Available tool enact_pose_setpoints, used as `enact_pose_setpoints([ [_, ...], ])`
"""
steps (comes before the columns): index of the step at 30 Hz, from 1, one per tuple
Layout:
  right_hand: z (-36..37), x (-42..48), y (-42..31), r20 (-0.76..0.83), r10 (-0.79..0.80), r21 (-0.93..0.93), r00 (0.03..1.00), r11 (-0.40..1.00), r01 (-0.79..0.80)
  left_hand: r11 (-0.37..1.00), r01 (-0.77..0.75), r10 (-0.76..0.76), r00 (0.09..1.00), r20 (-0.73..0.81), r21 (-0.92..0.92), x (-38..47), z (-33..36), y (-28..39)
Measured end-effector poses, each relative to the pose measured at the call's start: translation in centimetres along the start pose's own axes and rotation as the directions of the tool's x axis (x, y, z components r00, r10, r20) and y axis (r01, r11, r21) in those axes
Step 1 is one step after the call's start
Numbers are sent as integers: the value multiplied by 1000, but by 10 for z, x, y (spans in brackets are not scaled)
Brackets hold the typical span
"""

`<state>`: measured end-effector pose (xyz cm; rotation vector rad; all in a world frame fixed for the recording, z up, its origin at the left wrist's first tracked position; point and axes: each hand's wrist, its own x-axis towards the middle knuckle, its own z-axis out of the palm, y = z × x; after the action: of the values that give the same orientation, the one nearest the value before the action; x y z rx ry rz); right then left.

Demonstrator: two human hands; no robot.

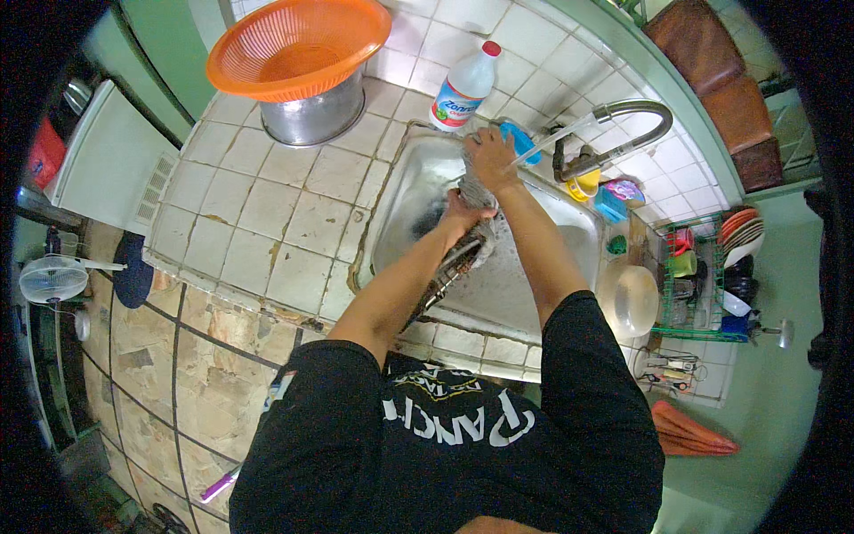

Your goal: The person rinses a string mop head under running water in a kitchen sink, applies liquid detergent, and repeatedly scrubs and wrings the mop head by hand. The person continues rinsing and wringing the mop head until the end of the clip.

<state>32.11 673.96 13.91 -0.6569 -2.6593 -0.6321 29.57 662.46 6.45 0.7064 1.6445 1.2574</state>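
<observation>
Both my hands grip a wet grey cloth over a stainless steel sink. My left hand holds its lower part, near a dark, metal-edged object that slants down to the sink's front edge; what it is, I cannot tell. My right hand is higher up, around the cloth's upper end, close to the water stream. Water runs from a curved metal faucet at the upper right. A blue plastic item lies just behind my right hand.
A white bleach bottle stands behind the sink. Left of it, an orange plastic colander rests on a metal pot. To the right are a yellow container, a translucent bowl and a green dish rack with dishes.
</observation>
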Motion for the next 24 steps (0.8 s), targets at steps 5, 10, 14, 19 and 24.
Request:
enact_pose_setpoints([
  [5, 17, -24, -15, 177, 216, 417, 960, 867, -272, 951, -288, 248, 927, 281, 112, -4, -87, 6],
  [10, 39, -59, -35, 842, 274, 440, 465, -847, -298, 943, -287, 331, 853, -404, 167, -55, -197, 45],
  [14, 47, -76, -37, 885, 214, 43, 414, -922, 385, 886, -464, 440, 847, -299, -11, -61, -170, 83],
  [19, 43, -64, -22, 847, 299, -30, 439, -798, 602, 783, -11, 112, 986, 124, -622, -9, -71, 95],
  [24, 46, -24, -3, 847, 337, 192, 411, -915, 356, 263, 596, -53, 794, 606, -759, 46, -16, 71],
])
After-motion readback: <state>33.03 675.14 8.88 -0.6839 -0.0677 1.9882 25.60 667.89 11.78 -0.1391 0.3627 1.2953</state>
